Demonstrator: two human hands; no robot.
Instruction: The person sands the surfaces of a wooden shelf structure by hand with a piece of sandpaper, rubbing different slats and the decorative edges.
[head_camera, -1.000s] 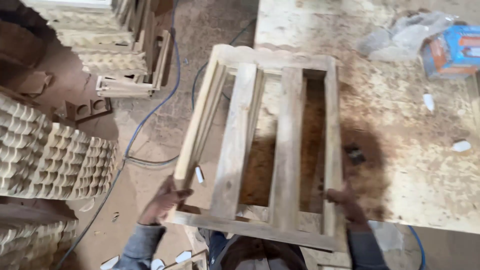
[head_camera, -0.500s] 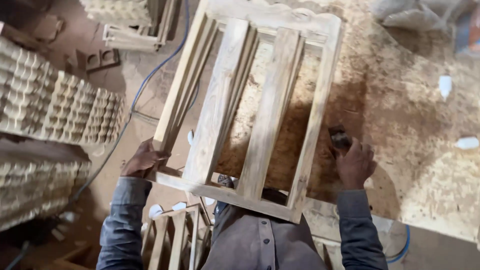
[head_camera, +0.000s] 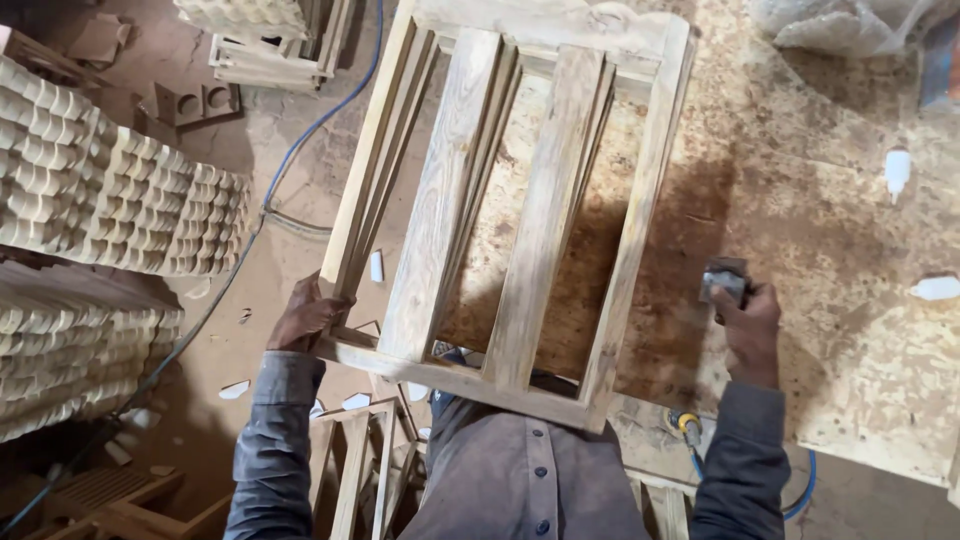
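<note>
A slatted wooden frame with two wide slats stands tilted against my body, its far end resting on the chipboard worktop. My left hand grips the frame's near-left corner. To the right of the frame, my right hand is closed around a small grey sanding block lying on the worktop.
Stacks of carved, scalloped wooden pieces fill the left. A blue hose runs across the dusty floor. More wooden frames sit below by my legs. White scraps and a crumpled bag lie on the worktop.
My right hand left the frame's right rail and moved out to the sanding block on the worktop. The left hand stayed on the frame's corner; the view shifted closer.
</note>
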